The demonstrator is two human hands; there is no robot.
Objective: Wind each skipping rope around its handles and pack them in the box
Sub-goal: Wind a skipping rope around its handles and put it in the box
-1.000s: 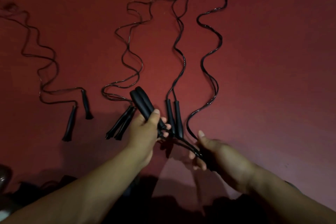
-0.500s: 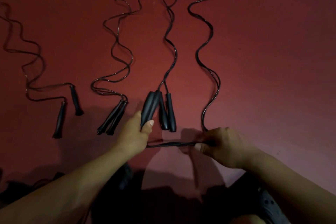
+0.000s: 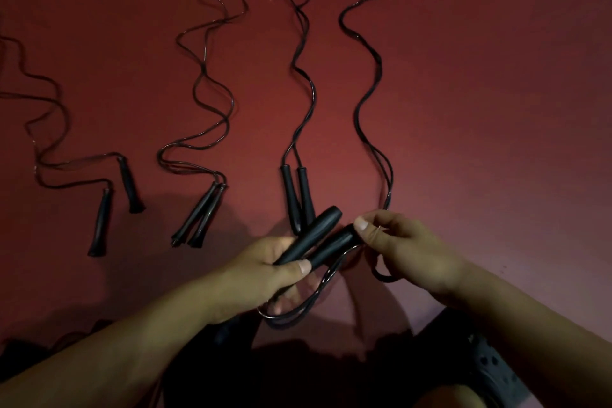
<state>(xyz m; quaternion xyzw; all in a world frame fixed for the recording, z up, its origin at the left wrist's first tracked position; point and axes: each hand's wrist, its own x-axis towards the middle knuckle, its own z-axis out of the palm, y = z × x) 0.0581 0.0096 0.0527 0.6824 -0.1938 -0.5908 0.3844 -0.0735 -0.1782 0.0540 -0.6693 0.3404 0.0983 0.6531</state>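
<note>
Several black skipping ropes lie stretched out on a red floor. My left hand [image 3: 265,270] grips a pair of black handles [image 3: 318,238] side by side, tilted up to the right. My right hand [image 3: 404,248] pinches that rope's doubled cord [image 3: 367,103] right at the far end of the handles. A loop of the cord [image 3: 298,308] hangs below my hands, and the rest snakes away up the floor. No box shows in the view.
Three other ropes lie to the left: one with handles [image 3: 299,195] just behind my left hand, one with handles [image 3: 202,215] further left, one with spread handles [image 3: 114,199] at the far left. A dark perforated shoe [image 3: 490,364] sits at the bottom right.
My left hand has swung the handles from upright to pointing right. My right hand has brought the cord up to the handles' tips, leaving a loop hanging below.
</note>
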